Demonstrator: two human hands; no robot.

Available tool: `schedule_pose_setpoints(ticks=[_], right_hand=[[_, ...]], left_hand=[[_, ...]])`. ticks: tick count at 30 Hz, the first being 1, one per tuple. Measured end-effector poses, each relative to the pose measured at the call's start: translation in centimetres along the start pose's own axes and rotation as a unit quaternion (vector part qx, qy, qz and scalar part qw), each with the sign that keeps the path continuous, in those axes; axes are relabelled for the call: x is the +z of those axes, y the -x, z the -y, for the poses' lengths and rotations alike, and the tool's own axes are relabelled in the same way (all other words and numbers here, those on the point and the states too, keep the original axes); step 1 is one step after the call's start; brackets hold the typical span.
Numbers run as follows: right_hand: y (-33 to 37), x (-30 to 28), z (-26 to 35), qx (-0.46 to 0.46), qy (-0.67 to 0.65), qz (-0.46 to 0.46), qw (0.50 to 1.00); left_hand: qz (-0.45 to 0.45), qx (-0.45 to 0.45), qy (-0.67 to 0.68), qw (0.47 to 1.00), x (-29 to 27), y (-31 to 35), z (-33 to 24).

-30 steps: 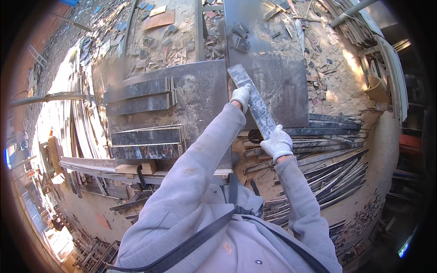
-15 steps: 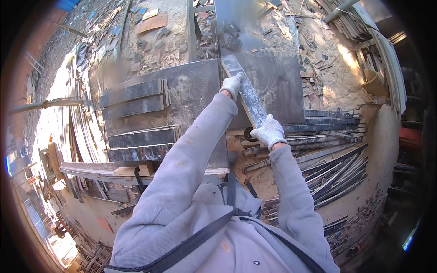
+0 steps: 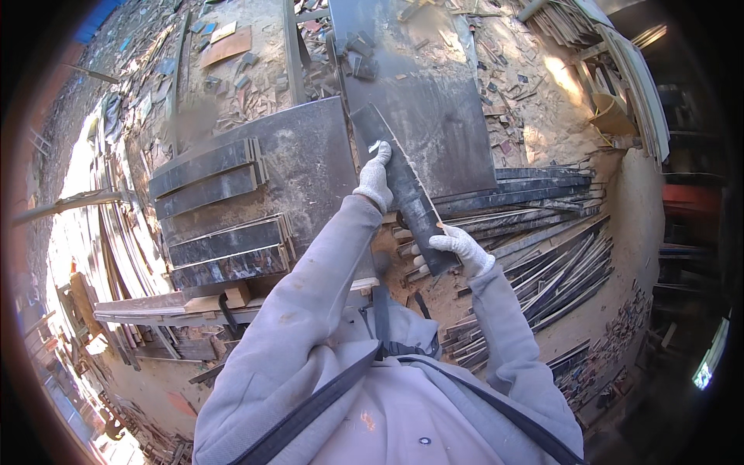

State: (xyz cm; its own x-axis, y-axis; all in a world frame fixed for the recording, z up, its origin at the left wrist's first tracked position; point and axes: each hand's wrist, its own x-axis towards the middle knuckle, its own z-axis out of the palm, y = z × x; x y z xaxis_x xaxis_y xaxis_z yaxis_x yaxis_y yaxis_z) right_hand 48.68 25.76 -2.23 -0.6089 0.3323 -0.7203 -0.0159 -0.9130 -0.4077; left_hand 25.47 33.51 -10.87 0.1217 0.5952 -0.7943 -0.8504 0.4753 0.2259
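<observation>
Both gloved hands hold a dark-faced plywood strip point(image 3: 401, 180), tilted slantwise in front of me, with a pale, rough edge along its right side. My left hand point(image 3: 375, 180) grips its left edge around the middle, thumb on top. At the near end, my right hand point(image 3: 463, 249) closes on the right edge, its fingers partly under the strip. A small pale scrap point(image 3: 378, 146) shows by the left thumb. Beyond the strip lies a large dark panel point(image 3: 457, 139); to the left, a dark tabletop point(image 3: 310, 147) carries stacked plywood strips point(image 3: 205, 190).
Long dark strips point(image 3: 542, 267) lie heaped on the right, over sandy ground. Offcuts point(image 3: 232, 85) litter the ground beyond the tabletop. Boards lean at the far right point(image 3: 632, 85). A wooden rail point(image 3: 155, 304) runs along the near left side.
The strip has come nearer to me and turned, showing a darker face where a pale, smeared one was. My left hand has drawn back with it; the right has moved slightly nearer.
</observation>
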Motion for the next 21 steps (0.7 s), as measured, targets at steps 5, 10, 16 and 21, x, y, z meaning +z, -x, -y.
schedule_pose_setpoints(ticks=[5,10,16,21], right_hand=[[-0.6,3.8,0.5,-0.015,0.619,-0.298,0.727],[-3.0,2.9,-0.2,0.047,0.662,-0.346,0.664],[-4.3,3.5,1.7,0.037,0.680,-0.358,0.638],[-5.3,3.8,3.5,0.034,0.705,-0.343,0.619]], left_hand=[[-0.154,0.050,-0.059,0.985,-1.3,-5.3,2.0],[-0.168,0.058,-0.167,0.970,-1.9,-8.1,3.4],[-0.156,0.078,-0.155,0.972,-1.7,-10.3,1.5],[-0.156,0.104,-0.156,0.970,-2.9,-13.6,0.2]])
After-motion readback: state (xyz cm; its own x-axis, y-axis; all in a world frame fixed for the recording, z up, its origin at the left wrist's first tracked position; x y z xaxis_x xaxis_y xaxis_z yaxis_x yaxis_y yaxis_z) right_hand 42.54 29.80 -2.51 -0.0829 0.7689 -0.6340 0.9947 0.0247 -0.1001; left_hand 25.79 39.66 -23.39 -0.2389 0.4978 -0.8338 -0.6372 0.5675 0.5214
